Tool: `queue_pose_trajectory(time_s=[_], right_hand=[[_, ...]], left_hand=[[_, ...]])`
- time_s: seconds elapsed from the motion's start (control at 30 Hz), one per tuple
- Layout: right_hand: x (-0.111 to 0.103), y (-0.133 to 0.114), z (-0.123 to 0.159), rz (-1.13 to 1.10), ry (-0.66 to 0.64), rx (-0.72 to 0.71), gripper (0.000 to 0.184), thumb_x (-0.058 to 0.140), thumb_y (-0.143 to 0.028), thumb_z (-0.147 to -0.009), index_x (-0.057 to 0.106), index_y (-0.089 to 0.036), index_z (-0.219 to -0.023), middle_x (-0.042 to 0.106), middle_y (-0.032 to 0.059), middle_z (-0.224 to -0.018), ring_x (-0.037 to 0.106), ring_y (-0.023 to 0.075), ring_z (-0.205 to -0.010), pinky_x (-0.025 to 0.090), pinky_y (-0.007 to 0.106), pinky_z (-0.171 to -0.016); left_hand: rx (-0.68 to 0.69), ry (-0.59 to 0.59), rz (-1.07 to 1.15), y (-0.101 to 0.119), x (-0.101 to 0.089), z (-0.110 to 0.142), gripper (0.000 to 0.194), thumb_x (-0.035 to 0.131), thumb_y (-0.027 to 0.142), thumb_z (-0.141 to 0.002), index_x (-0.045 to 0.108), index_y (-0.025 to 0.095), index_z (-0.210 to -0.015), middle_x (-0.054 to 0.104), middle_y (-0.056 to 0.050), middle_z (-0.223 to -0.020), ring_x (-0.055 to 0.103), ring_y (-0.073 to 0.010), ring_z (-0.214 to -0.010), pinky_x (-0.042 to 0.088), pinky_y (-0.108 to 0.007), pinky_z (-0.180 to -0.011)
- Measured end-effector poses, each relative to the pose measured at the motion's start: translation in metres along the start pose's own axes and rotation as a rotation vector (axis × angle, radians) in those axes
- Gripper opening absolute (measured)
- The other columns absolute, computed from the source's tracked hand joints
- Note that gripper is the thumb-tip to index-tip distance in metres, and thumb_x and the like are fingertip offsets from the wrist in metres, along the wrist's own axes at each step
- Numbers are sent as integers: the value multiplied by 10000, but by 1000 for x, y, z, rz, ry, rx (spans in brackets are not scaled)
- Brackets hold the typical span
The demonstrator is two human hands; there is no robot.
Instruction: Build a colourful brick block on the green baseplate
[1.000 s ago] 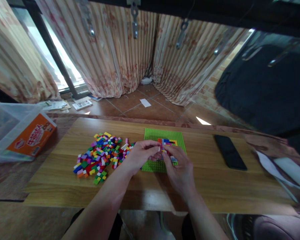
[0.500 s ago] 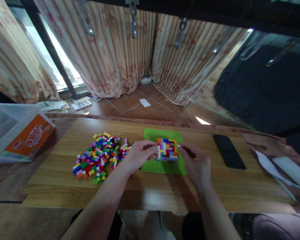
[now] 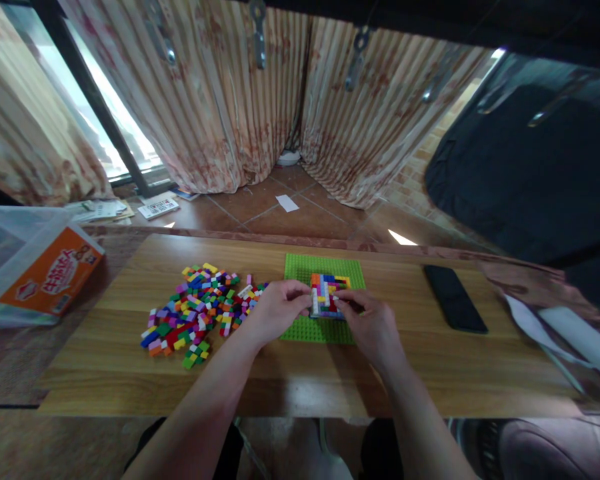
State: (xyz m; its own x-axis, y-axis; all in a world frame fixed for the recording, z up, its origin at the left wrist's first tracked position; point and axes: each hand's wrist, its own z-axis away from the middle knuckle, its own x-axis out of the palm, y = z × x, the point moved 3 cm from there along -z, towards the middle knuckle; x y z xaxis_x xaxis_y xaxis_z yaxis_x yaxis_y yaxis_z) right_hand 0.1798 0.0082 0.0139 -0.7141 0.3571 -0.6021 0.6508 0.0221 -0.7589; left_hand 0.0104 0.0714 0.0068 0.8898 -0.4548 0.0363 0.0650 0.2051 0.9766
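Observation:
A low, many-coloured build of toy bricks (image 3: pixel 324 283) stands on the green studded baseplate (image 3: pixel 300 265). My left hand (image 3: pixel 279 308) is at the build's left edge, thumb and fingers drawn together there; what lies between the fingertips is hidden. Over the build's right part, my right hand (image 3: pixel 371 322) pinches a small white brick (image 3: pixel 335 299), held at the top surface and partly covered by the fingers. That hand hides the build's lower right corner. Left of the baseplate spreads a pile of loose coloured bricks (image 3: pixel 195 310), with its right end close to my left hand.
The wooden table (image 3: pixel 300 390) carries a black phone (image 3: pixel 454 298) on the right. Beyond it are white papers (image 3: pixel 543 327). A clear plastic box (image 3: pixel 20 227) with an orange label stands at the left. Curtains (image 3: pixel 260 127) hang behind the table.
My right hand has moved left from the build's right edge to over its right part, carrying the small white brick. My left hand stays at the left edge.

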Motion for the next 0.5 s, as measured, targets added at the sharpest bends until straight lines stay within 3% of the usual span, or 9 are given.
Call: queue_pose_trajectory(time_s=[0.27,0.5], right_hand=[[5,-2,-4,55,-7,-29,173,598,-260,-822,745,-223,-906,754,49,-916,684,186,-793,521,321,-753],[7,0,-5,9,10,50,217,603,-295,-825,743,-215,-971,763,43,-888,693,182,-741,531,309,-717]], left_hand=[[-11,0,-2,1,1,2,87,626,119,-749,697,151,-788,657,11,-635,578,-96,-552,451,-209,-559],[2,6,-48,-4,-1,0,95,625,134,-758,691,145,-826,667,1,-679,594,-99,-575,462,-211,-570]])
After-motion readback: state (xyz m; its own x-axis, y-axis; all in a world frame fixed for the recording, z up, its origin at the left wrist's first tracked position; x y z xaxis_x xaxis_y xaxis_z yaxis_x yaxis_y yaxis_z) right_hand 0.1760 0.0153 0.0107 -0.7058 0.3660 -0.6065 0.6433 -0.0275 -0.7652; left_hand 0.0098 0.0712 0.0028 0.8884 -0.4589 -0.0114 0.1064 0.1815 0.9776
